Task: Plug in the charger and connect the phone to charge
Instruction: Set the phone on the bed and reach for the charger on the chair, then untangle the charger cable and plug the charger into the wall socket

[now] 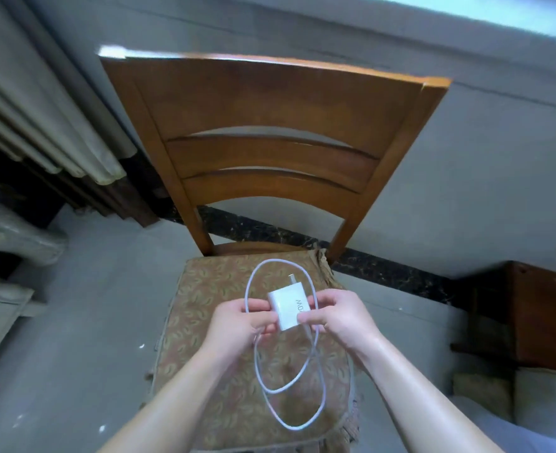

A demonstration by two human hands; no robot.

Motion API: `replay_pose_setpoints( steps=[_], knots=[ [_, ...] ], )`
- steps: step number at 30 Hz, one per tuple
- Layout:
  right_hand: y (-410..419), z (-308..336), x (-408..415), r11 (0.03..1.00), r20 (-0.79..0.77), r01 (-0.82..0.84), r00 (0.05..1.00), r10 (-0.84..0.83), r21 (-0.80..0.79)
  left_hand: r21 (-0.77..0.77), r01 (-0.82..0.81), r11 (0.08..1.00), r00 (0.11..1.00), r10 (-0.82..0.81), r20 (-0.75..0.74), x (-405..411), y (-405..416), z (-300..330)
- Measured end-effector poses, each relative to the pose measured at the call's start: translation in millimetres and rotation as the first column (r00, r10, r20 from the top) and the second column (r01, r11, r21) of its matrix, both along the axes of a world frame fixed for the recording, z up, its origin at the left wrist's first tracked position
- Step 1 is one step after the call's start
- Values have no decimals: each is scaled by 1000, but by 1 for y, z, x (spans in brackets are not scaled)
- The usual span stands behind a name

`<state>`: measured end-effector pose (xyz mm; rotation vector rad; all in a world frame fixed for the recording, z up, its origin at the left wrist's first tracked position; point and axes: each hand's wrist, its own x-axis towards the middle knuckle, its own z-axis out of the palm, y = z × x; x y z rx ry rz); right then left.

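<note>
A white charger block [287,308] with its metal prongs pointing away from me is held over the chair seat. My left hand [240,325] pinches its left side together with the white cable [289,387]. My right hand [335,317] pinches the block's right side, where the cable runs under the fingers. The cable loops above the block and hangs in a long loop below my hands. No phone or wall socket is in view.
A wooden chair [270,125] with a patterned seat cushion [204,354] stands against a grey wall. Pale curtains [41,109] hang at the left. A dark wooden cabinet [544,315] sits at the right on the grey floor.
</note>
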<state>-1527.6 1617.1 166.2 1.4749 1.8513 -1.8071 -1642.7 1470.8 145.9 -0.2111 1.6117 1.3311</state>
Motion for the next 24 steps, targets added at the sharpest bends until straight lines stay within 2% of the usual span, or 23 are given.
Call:
replay_pose_setpoints(
  steps=[17,24],
  knots=[
    [-33,176,49,964,-84,265,961,-262,26,45,321,946,933,-307,-185,14,-2,162],
    [-56,220,96,884,-134,468,875,-465,-8,40,481,876,857,-460,-233,44,5,204]
  ],
)
